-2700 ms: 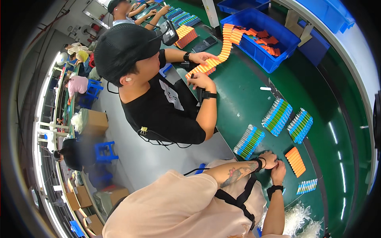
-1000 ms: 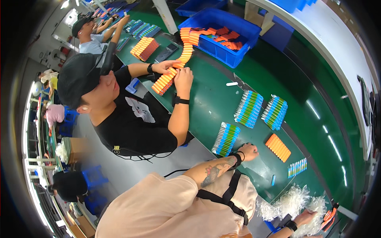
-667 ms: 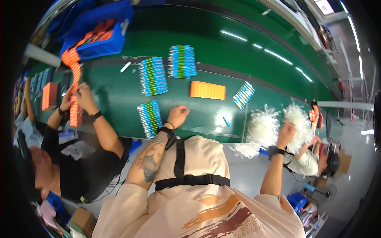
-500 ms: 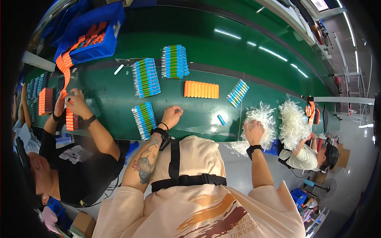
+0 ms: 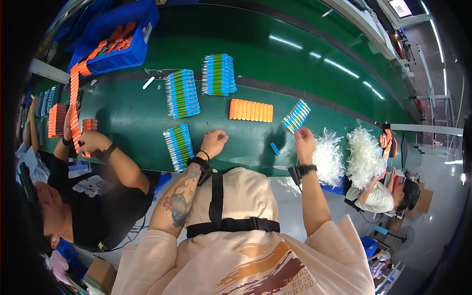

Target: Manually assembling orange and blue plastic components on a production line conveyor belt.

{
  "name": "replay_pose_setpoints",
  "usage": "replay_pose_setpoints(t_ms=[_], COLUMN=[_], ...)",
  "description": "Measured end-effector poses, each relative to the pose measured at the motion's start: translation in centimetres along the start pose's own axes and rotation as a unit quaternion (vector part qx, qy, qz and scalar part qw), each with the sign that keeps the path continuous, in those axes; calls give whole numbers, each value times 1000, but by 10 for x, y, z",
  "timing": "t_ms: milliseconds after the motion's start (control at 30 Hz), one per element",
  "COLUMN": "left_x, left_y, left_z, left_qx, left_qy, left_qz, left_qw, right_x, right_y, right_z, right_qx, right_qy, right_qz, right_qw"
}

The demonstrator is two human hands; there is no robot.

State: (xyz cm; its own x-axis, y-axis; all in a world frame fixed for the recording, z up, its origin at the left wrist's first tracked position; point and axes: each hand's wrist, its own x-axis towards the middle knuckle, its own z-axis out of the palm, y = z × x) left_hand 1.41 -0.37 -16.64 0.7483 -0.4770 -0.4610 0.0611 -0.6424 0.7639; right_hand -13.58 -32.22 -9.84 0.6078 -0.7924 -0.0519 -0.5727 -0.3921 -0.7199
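My left hand point(image 5: 215, 143) rests on the green tabletop, fingers curled together; whatever they hold, if anything, is hidden. My right hand point(image 5: 305, 142) is at the near end of a small slanted row of slim blue-and-green wrapped sticks point(image 5: 296, 117). Its fingertips are close together there, and I cannot make out what is between them. Between my hands lies a single small blue stick point(image 5: 275, 149). Beyond it stands an orange ribbed block point(image 5: 251, 110). Left of my left hand is a stack of blue-and-green wrapped sticks point(image 5: 178, 146).
Two more stacks point(image 5: 182, 93) point(image 5: 219, 74) lie farther off. A white marker-like piece point(image 5: 148, 82) is near them. To the right are heaps of clear plastic wrappers point(image 5: 328, 156) point(image 5: 365, 156). A co-worker at left handles an orange strip point(image 5: 74, 108) by a blue bin point(image 5: 118, 61).
My right hand has left the clear wrapper heap, moving left and away from me to the slanted row of sticks. My left hand has stayed in place. The co-worker's orange strip has shifted.
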Motion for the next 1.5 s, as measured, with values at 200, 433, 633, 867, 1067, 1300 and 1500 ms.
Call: replay_pose_setpoints(t_ms=[200, 433, 633, 867, 1067, 1300, 1500], left_x=[1, 2, 1, -3, -44, -38, -39], left_y=[-6, -9, -13, 4, 93, 73, 69], left_z=[-1, 0, 1, -7, -16, -7, -16], left_qx=[-19, -23, -1, -137, -251, -360, -383], left_qy=[0, -11, 2, -76, -228, -428, -376], left_qz=[5, 10, 37, -23, -21, -80, -66], left_qw=[1000, 1000, 999, 987, 940, 825, 841], right_x=[45, 39, 22, -25, -66, -66, -68], right_y=[54, 56, 27, -51, -119, -110, -90], right_z=[61, 58, 40, -30, -67, -53, -39], right_qx=[-162, -173, 139, 365, 372, 440, 446], right_qy=[95, 90, 51, -20, -380, -394, -349], right_qz=[137, 128, 232, 191, 120, 175, 240], right_qw=[973, 972, 961, 911, 838, 787, 788])
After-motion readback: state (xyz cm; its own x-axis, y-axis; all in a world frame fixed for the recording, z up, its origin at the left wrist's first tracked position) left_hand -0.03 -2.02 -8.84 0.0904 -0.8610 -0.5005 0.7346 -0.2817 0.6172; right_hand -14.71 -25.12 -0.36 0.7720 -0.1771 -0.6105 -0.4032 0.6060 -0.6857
